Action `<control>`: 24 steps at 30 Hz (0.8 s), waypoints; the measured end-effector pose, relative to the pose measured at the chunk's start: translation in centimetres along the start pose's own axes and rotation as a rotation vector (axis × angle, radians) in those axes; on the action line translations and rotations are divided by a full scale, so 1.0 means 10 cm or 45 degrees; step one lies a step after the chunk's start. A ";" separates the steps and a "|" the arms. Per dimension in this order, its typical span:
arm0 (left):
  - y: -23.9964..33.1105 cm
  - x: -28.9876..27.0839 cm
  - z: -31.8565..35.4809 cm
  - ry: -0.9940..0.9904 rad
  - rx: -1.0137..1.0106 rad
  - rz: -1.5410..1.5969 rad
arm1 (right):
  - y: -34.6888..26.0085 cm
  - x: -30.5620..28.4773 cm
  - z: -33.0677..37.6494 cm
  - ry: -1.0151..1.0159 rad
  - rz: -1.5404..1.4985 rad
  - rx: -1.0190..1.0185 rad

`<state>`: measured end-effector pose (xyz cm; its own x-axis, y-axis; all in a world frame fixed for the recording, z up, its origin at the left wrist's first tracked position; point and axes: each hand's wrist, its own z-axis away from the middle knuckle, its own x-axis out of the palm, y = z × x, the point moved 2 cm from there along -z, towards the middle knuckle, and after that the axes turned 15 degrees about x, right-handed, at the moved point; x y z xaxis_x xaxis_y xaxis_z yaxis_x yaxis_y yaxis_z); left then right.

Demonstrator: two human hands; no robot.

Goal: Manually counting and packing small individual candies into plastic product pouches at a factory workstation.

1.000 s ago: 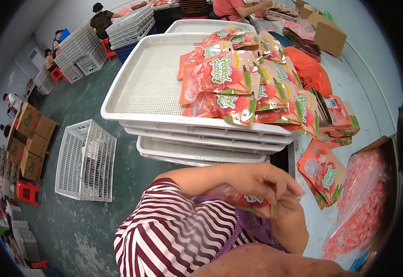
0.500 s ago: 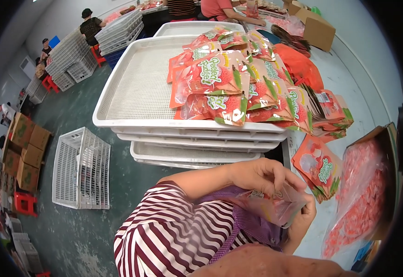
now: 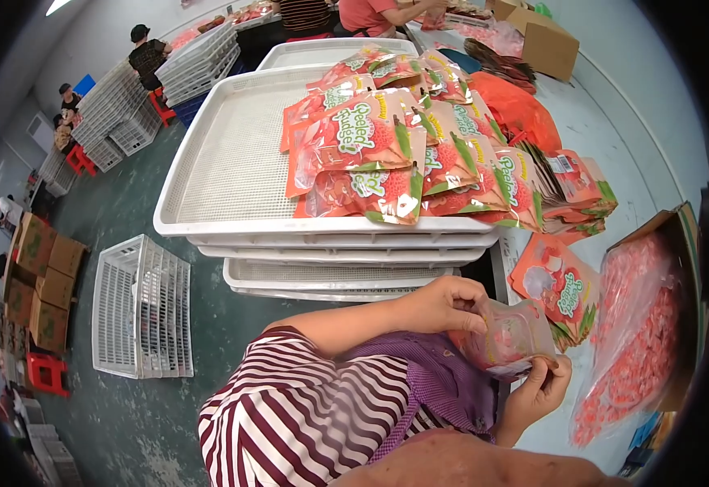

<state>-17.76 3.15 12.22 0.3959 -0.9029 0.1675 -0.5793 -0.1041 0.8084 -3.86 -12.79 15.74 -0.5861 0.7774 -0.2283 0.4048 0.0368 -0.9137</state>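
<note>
A small clear pouch [image 3: 507, 337] filled with pink-red pieces sits between both my hands, just above my lap. My left hand [image 3: 444, 304] pinches its top left edge. My right hand [image 3: 537, 392] grips its lower right corner from below. Right in front of me stands a stack of white mesh trays [image 3: 233, 174]; the top tray carries several red and green printed pouches [image 3: 371, 154] laid flat and overlapping.
More red pouches [image 3: 561, 284] lie loose on the white table at right, beside a cardboard box with a large clear bag of pink pieces [image 3: 638, 341]. A white crate [image 3: 139, 308] stands on the green floor. Other people work at the far end, near stacked crates.
My hands have shifted right and lowered slightly with the pouch. The pouch has turned, so its clear side with the pink contents faces me now. The view has tilted downward a little.
</note>
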 end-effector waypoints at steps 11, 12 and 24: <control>0.07 -0.06 -0.12 0.028 0.107 -0.269 | 0.10 -0.08 -0.10 0.123 -0.028 -0.071; 0.06 -0.04 -0.12 0.054 0.124 -0.126 | 0.09 -0.08 -0.09 0.135 -0.042 -0.071; 0.17 -0.10 -0.19 0.005 0.205 -0.305 | 0.01 0.01 -0.05 -0.027 -0.242 0.171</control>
<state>-17.80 4.64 14.49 0.5377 -0.8430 -0.0146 -0.5748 -0.3792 0.7251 -3.57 -12.38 15.82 -0.6582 0.7509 -0.0539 0.1897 0.0961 -0.9771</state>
